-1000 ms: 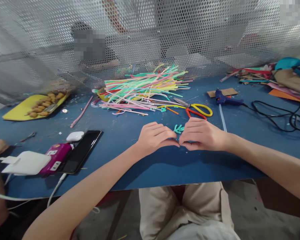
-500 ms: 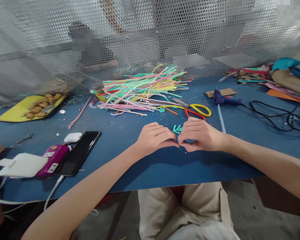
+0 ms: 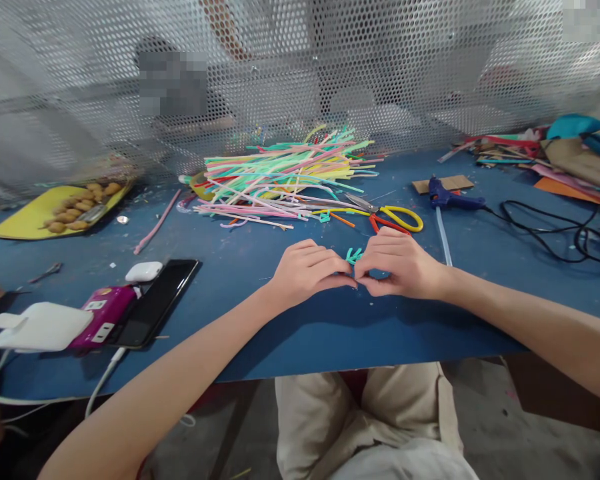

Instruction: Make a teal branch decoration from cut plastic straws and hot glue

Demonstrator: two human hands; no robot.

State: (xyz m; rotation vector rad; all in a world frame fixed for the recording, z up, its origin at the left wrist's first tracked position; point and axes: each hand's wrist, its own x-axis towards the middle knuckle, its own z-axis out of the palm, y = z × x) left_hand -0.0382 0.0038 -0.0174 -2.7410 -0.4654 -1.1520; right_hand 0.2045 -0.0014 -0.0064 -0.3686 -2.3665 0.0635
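Observation:
A small teal piece of bent pipe cleaner (image 3: 353,256) shows between my hands, its short ends sticking up past the fingertips. My left hand (image 3: 314,270) pinches it from the left, thumb and forefinger pressed together. From the other side my right hand (image 3: 400,265) is closed on it too, the fingertips of both hands nearly meeting. The lower part of the piece is hidden by my fingers. Just beyond my right hand lie scissors (image 3: 399,219) with one yellow and one red handle. Behind them is a heap of many-coloured pipe cleaners (image 3: 290,177).
To the right lies a blue glue gun (image 3: 453,198) with a black cord (image 3: 545,233). At left are a phone (image 3: 157,303), a purple power adapter (image 3: 105,313), a white charger (image 3: 43,327) and a yellow tray (image 3: 17,223) of brown food. A perforated metal screen (image 3: 280,87) borders the table's back.
Both hands hold nearly the same pose around the teal pipe cleaner, with only slight finger movement. The whole view has shifted a little.

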